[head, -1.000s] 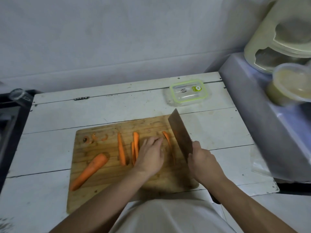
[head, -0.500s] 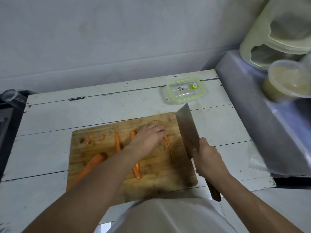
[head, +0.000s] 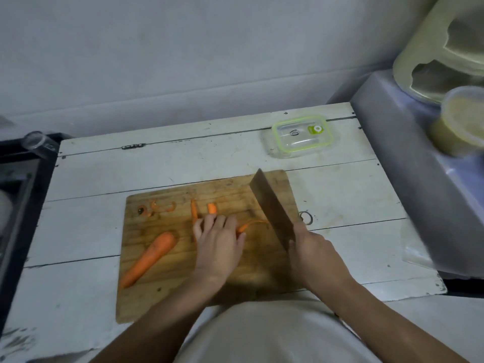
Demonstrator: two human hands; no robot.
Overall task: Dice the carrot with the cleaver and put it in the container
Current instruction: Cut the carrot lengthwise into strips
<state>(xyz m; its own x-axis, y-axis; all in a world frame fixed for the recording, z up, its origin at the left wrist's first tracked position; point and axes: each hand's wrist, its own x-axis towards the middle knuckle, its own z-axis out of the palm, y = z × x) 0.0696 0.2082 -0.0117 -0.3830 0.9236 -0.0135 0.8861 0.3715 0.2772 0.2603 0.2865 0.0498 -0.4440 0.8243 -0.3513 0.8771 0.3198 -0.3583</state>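
A worn rectangular wooden cutting board [head: 162, 292] lies on a white-painted plank table [head: 340, 195], just in front of the person. The left hand [head: 218, 244] rests on the middle of the board, fingers bent down onto a bunch of thin orange carrot strips [head: 194, 213]; two strips poke out beyond the fingertips and a curved one [head: 250, 224] sticks out to the right, between the hand and the blade. Whether the fingers pinch the strips or only press on them I cannot tell. The right hand [head: 311, 251] is wrapped round the handle of a broad dark steel cleaver [head: 271, 208], whose blade slants up and away over the right side of the board. On the near left of the board lies a big uncut orange carrot piece [head: 148, 259], and at the far left corner sit a few small orange carrot scraps [head: 154, 206]. The clear rectangular container with a green-rimmed lid [head: 301, 134] stands closed at the far right of the table, well apart from the board. Right of the table a grey ledge [head: 419, 179] carries a pale green appliance [head: 432, 48] and a round plastic tub [head: 461, 121]. A clear glass [head: 35, 141] lies at the far left.
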